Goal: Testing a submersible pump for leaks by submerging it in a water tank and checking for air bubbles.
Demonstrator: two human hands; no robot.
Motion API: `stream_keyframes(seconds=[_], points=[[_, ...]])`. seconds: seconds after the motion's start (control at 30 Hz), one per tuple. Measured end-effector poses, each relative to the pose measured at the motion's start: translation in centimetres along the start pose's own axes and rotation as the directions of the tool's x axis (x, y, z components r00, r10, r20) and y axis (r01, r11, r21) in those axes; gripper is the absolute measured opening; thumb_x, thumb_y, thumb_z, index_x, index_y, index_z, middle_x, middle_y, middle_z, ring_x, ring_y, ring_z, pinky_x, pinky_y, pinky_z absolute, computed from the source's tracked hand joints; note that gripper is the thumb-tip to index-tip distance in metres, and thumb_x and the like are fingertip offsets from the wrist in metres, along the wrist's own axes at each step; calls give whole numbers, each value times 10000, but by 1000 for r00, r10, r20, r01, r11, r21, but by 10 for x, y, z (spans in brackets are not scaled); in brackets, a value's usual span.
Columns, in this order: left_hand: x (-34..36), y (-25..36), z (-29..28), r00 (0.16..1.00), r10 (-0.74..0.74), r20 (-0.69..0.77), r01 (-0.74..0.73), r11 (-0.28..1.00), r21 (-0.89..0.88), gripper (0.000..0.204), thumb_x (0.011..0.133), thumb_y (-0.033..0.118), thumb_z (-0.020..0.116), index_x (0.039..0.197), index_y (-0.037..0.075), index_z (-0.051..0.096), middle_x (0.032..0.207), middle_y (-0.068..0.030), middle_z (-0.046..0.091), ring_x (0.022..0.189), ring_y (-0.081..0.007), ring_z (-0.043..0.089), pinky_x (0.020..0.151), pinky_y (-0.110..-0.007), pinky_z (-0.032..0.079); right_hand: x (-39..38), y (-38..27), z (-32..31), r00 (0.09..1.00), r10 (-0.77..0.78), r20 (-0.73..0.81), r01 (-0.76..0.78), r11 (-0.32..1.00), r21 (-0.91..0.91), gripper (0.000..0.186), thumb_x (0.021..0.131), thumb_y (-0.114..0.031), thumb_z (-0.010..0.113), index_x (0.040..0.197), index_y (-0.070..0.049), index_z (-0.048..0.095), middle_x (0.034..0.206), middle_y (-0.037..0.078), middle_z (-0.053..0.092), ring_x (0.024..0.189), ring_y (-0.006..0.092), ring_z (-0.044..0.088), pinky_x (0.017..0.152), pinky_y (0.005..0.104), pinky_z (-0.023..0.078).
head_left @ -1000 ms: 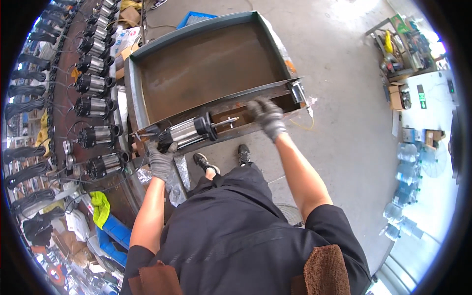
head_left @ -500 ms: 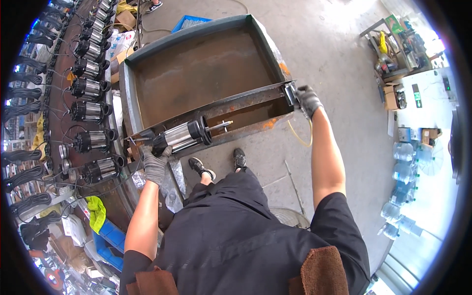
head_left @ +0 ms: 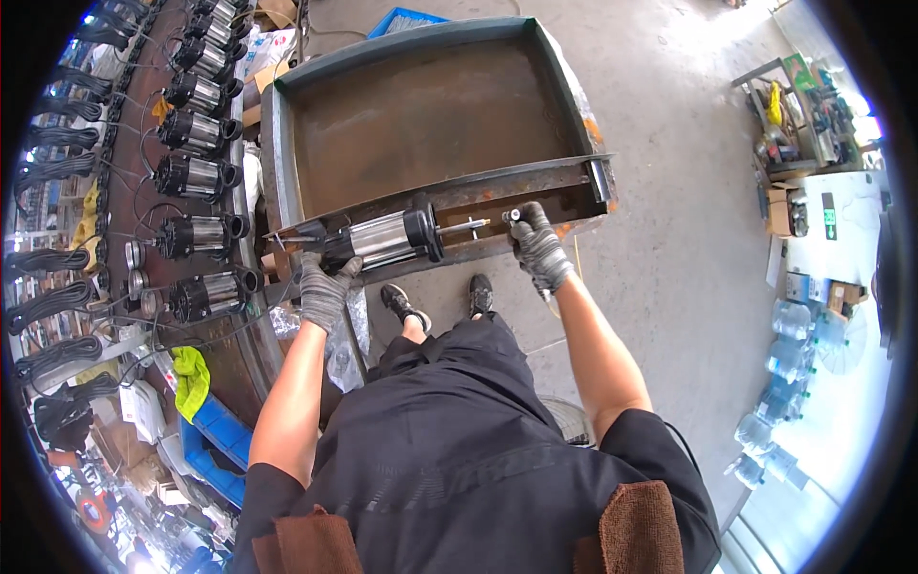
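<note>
A steel and black cylindrical pump lies sideways across the near edge of a metal tank. My left hand, in a grey glove, is closed around the pump's black left end. From its right end juts a thin metal fitting with a brass-coloured tip and a small crossbar. My right hand, gloved too, grips a metal hose coupler, a short gap to the right of that tip. A thin yellow hose hangs by the right hand.
Brown liquid fills the tank. A row of similar pumps stands on the bench at left, beside coiled black cables. A blue crate sits behind the tank. Clear plastic bottles line the right wall.
My right hand has moved left from the tank's right corner towards the pump's fitting, and the coupler now shows in its fingers. My left hand stays at the pump's end.
</note>
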State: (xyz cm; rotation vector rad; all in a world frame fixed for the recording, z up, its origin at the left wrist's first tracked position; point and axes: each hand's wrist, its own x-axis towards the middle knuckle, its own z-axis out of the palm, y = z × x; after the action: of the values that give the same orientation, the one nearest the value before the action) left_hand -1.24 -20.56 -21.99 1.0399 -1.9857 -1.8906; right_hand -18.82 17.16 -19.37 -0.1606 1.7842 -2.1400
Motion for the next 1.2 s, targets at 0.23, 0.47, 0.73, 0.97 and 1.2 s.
stream_keyframes(seconds=[0.23, 0.47, 0.73, 0.97, 1.2], points=[[7, -11, -8, 993, -100, 66, 115, 955, -272, 610, 731, 225, 908, 1155, -19, 544, 1053, -127, 671, 941, -220, 629, 868, -352, 523, -5, -10, 31, 984, -136, 114, 154, 974, -165, 177, 1004, -332, 610, 1022, -164, 560, 713, -46, 518, 561, 41, 417, 486, 216, 336], [7, -18, -9, 1000, -19, 23, 19, 1000, -13, 650, 699, 259, 929, 1140, -24, 544, 1024, -133, 668, 923, -223, 624, 852, -356, 525, 4, -19, 28, 951, 297, 81, -308, 933, 187, 120, 993, -288, 566, 942, -182, 586, 666, -34, 567, 389, 45, 372, 343, 209, 240], [6, -15, -6, 995, 85, -42, -70, 958, 278, 605, 663, 284, 946, 1052, -26, 603, 968, -131, 684, 867, -229, 633, 803, -361, 535, 11, -2, 27, 898, 440, -14, -410, 848, 336, 102, 987, -257, 530, 925, -187, 572, 654, -31, 560, 397, 58, 437, 333, 206, 260], [-2, 0, -2, 1000, 11, 13, -11, 1000, 1, 540, 685, 244, 933, 1025, -29, 614, 927, -123, 692, 825, -217, 636, 777, -360, 537, 17, -6, 29, 843, 536, 49, -521, 790, 322, 76, 980, -232, 517, 941, -186, 563, 706, -29, 580, 453, 60, 507, 329, 202, 298], [-18, 37, 13, 998, -3, -57, 15, 980, 200, 498, 694, 225, 929, 974, -23, 600, 875, -108, 678, 786, -209, 629, 743, -352, 534, 17, -5, 30, 875, 474, 103, -481, 824, 298, 105, 985, -271, 505, 931, -197, 555, 630, -34, 551, 403, 55, 433, 331, 207, 260]])
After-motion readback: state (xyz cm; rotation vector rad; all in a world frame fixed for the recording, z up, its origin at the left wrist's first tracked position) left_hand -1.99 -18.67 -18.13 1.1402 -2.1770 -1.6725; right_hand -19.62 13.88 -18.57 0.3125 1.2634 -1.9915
